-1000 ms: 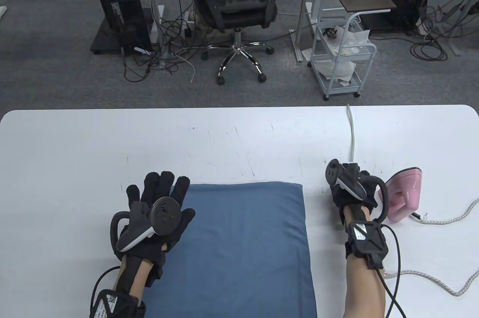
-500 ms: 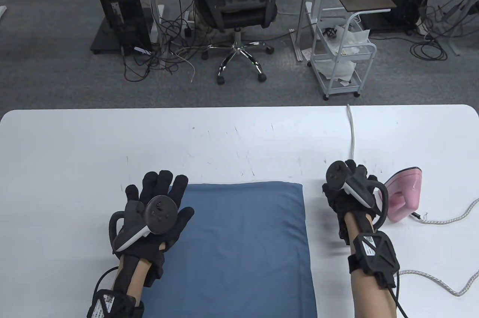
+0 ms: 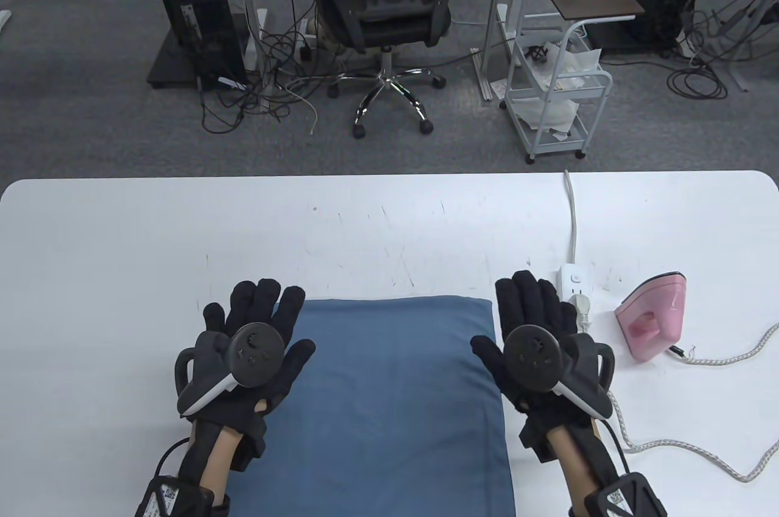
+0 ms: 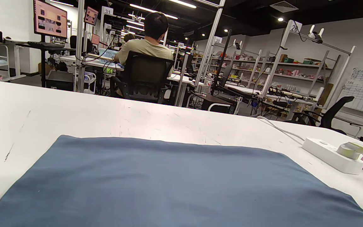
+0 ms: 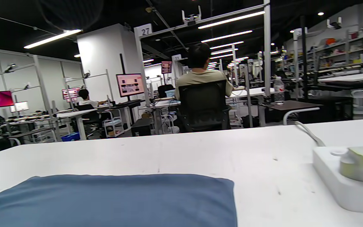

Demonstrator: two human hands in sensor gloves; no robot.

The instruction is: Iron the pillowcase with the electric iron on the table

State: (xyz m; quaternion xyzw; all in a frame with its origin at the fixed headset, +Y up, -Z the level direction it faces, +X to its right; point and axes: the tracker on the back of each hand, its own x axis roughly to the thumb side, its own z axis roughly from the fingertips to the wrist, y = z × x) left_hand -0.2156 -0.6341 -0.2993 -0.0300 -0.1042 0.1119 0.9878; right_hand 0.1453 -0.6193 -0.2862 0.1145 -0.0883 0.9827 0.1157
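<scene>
A blue pillowcase (image 3: 389, 395) lies flat on the white table (image 3: 377, 225), near the front edge; it also shows in the left wrist view (image 4: 169, 186) and right wrist view (image 5: 112, 201). My left hand (image 3: 258, 322) rests flat with fingers spread on the pillowcase's far left corner. My right hand (image 3: 529, 322) rests flat with fingers spread at its far right corner. Both hands are empty. A pink electric iron (image 3: 654, 322) lies on the table to the right of my right hand, apart from it. Neither wrist view shows fingers.
A white power strip (image 3: 575, 288) with the iron's plug sits between my right hand and the iron; it also shows in the left wrist view (image 4: 332, 154) and right wrist view (image 5: 348, 176). A braided cord (image 3: 694, 450) trails over the table's right side.
My right hand has moved left from the power strip beside the iron and now lies flat at the pillowcase's right corner. My left hand has barely moved.
</scene>
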